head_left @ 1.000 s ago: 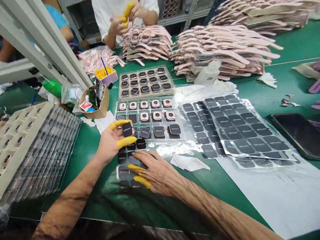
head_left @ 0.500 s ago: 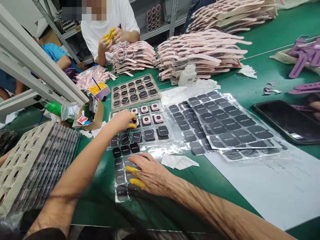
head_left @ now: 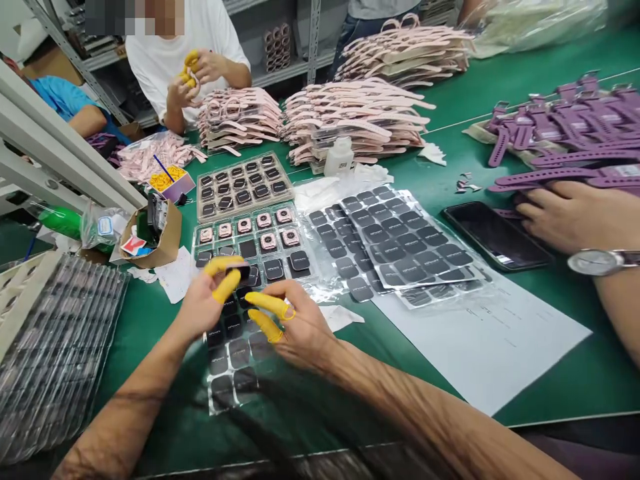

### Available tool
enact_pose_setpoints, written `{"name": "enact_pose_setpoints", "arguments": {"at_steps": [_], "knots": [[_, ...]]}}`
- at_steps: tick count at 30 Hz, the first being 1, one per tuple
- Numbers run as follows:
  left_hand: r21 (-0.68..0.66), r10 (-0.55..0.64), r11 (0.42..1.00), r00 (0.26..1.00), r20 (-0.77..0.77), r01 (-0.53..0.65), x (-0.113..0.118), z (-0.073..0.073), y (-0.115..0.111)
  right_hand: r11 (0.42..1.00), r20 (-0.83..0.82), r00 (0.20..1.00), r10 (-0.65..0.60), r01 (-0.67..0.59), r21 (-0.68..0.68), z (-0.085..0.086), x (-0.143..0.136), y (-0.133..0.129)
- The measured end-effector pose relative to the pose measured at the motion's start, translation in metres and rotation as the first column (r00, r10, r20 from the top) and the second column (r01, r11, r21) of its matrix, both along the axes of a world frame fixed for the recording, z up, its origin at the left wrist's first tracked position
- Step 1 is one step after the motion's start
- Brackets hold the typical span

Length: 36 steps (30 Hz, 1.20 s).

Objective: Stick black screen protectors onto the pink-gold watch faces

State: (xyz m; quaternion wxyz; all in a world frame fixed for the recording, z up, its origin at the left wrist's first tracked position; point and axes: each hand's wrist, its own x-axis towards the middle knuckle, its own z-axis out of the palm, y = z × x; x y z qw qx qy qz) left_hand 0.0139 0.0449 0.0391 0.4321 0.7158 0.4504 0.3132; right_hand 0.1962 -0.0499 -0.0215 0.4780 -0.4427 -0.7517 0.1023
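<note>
My left hand (head_left: 207, 293), with yellow finger covers, pinches a watch body (head_left: 238, 269) above the front edge of a clear tray (head_left: 311, 257) of pink watches and black squares. Close to its right, my right hand (head_left: 293, 320), in yellow covers too, has its thumb and fingers apart over a sheet of black square stickers (head_left: 240, 353); nothing shows between them. Behind lies a second tray (head_left: 289, 191) filled with black-topped pieces.
Stacked trays (head_left: 65, 340) stand at left beside a cardboard box (head_left: 165, 240). Sticker sheets (head_left: 405, 233), a phone (head_left: 495, 237) and white paper (head_left: 480, 340) lie right. Another person's hand (head_left: 575, 213) touches purple straps (head_left: 565, 177). Pink straps (head_left: 355, 120) are piled behind.
My left hand has lifted a watch body from the tray and brought it nearer. My right hand has risen off the sticker sheet toward it. The view has shifted right.
</note>
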Motion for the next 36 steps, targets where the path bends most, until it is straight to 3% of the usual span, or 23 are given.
{"name": "enact_pose_setpoints", "arguments": {"at_steps": [2, 4, 7, 10, 13, 14, 16, 18, 19, 21, 23, 26, 28, 30, 32, 36], "knots": [[-0.369, 0.024, 0.928, 0.98, 0.195, 0.05, -0.008, -0.006, -0.03, 0.999, -0.022, 1.0, 0.002, -0.001, 0.038, 0.001, 0.006, 0.004], [-0.549, 0.081, 0.831, 0.954, 0.289, 0.095, -0.015, -0.013, -0.046, 0.995, -0.025, 0.998, 0.052, -0.05, 0.083, -0.001, 0.008, 0.006], [-0.659, 0.086, 0.731, 0.933, 0.35, 0.18, -0.021, -0.02, -0.051, 0.994, -0.063, 0.994, 0.086, -0.081, 0.08, -0.001, 0.008, 0.006], [-0.718, 0.12, 0.654, 0.904, 0.409, 0.239, -0.021, -0.024, -0.049, 0.986, -0.215, 0.965, 0.148, -0.16, -0.039, 0.01, 0.013, 0.005], [-0.701, 0.223, 0.697, 0.886, 0.407, 0.147, -0.015, -0.024, -0.049, 0.89, -0.364, 0.924, 0.122, -0.264, -0.373, 0.027, 0.028, 0.007], [-0.679, 0.24, 0.727, 0.89, 0.389, 0.101, -0.013, -0.024, -0.049, 0.844, -0.284, 0.955, 0.085, -0.221, -0.489, 0.03, 0.034, 0.01], [-0.63, 0.248, 0.776, 0.901, 0.355, 0.034, -0.012, -0.023, -0.049, 0.785, 0.079, 0.996, 0.036, 0.021, -0.619, 0.033, 0.044, 0.014], [-0.61, 0.248, 0.792, 0.904, 0.347, 0.017, -0.012, -0.023, -0.048, 0.784, 0.457, 0.889, 0.012, 0.275, -0.557, 0.03, 0.049, 0.016], [-0.614, 0.244, 0.789, 0.907, 0.343, 0.02, -0.014, -0.023, -0.048, 0.793, 0.57, 0.822, 0.001, 0.346, -0.5, 0.028, 0.05, 0.015], [-0.631, 0.238, 0.776, 0.916, 0.322, 0.02, -0.016, -0.024, -0.048, 0.822, 0.682, 0.729, -0.052, 0.419, -0.385, 0.024, 0.051, 0.012], [-0.635, 0.235, 0.773, 0.931, 0.281, -0.003, -0.017, -0.026, -0.047, 0.854, 0.699, 0.694, -0.171, 0.458, -0.245, 0.022, 0.05, 0.008], [-0.616, 0.231, 0.787, 0.941, 0.246, -0.032, -0.017, -0.03, -0.047, 0.937, 0.534, 0.807, -0.251, 0.341, -0.074, 0.017, 0.041, 0.0], [-0.599, 0.218, 0.801, 0.94, 0.261, -0.02, -0.016, -0.033, -0.046, 0.989, 0.439, 0.891, -0.118, 0.143, -0.025, 0.012, 0.03, -0.004], [-0.574, 0.191, 0.819, 0.94, 0.284, 0.008, -0.017, -0.036, -0.046, 0.999, 0.466, 0.884, 0.021, -0.007, -0.031, 0.006, 0.018, -0.008], [-0.559, 0.184, 0.829, 0.931, 0.316, 0.026, -0.018, -0.039, -0.045, 0.998, 0.529, 0.847, 0.051, -0.019, -0.065, 0.002, 0.011, -0.01], [-0.577, 0.202, 0.814, 0.903, 0.378, 0.059, -0.017, -0.04, -0.044, 0.995, 0.552, 0.834, -0.015, 0.07, -0.078, -0.002, 0.009, -0.011]]}}
